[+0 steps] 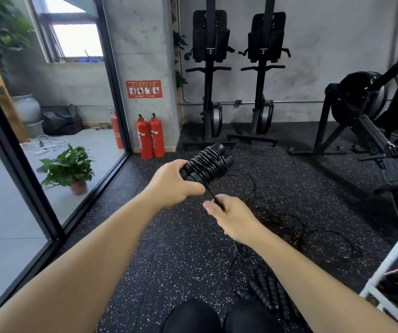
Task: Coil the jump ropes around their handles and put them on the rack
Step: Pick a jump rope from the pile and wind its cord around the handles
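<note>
- Black-clad knees [214,316] nearest; beaded rope [267,294] on floor beside.
- Left hand [173,183] gripping rope-wound handles [205,164], mid-air.
- Right hand [231,217] pinching cord tail [213,195].
- White rack [385,263] rightward, contents dark, blurred.

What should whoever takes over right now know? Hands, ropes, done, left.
Left hand grips the paired handles, many turns of rope wound round them.
Right hand pinches the rope's unwound part, taut from the bundle.
Loose ropes lie tangled on the floor ahead; a thick rope lies by the knees.
Done: this rope mostly coiled.
Left: finish the wrap, set it on the white rack at right, then coil the others.
</note>
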A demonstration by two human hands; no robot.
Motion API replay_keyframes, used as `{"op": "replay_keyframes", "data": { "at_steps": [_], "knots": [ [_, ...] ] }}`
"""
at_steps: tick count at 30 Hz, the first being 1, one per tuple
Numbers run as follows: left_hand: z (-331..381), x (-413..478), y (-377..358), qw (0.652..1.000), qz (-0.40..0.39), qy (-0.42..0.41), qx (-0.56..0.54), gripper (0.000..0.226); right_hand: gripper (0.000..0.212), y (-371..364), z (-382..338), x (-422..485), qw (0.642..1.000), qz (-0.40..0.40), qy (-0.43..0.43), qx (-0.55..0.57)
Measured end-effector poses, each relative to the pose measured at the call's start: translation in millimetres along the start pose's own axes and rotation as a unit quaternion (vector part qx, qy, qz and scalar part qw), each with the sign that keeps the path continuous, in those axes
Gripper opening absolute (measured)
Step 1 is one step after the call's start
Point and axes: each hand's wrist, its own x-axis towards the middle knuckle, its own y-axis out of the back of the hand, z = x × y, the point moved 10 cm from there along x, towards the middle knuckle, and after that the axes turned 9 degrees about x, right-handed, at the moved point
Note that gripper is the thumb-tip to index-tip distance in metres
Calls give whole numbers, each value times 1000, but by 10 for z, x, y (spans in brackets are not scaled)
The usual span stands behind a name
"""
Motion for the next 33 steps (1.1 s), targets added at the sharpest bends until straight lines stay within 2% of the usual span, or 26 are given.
{"op": "replay_keyframes", "data": {
  "at_steps": [3, 8, 11, 16, 20, 24, 26, 28, 31, 33],
  "knots": [
    [-110, 22, 10, 999, 5, 37, -38, 36, 34, -105, 23, 8, 998, -39, -24, -43],
    [-295, 42, 123, 994, 1, 88, -72, 37, 37, -177, 103, -94, 994, -82, -62, 37],
    [-374, 32, 129, 990, -8, 107, -86, 38, 35, -159, 26, -122, 995, -87, -57, 10],
    [-351, 4, 90, 980, -35, 120, -152, 25, 41, -21, -206, -148, 994, -48, -17, -94],
    [-323, -11, 100, 990, -40, 102, -88, 27, 36, 137, -463, -243, 982, 4, 20, -187],
    [-306, 2, 62, 992, -12, 85, -91, 32, 35, 207, -748, -337, 968, 36, 50, -241],
    [-259, 24, 87, 997, 19, 57, -48, 34, 35, 244, -831, -354, 963, 47, 54, -260],
    [-165, 16, 158, 996, 61, 27, 59, 37, 34, 291, -926, -351, 954, 64, 66, -285],
    [23, -56, 155, 979, 81, -8, 185, 42, 27, 311, -1120, -306, 938, 60, 80, -331],
    [182, -115, 91, 955, 74, -40, 285, 43, 26, 309, -1275, -239, 924, 34, 93, -369]
  ]
}}
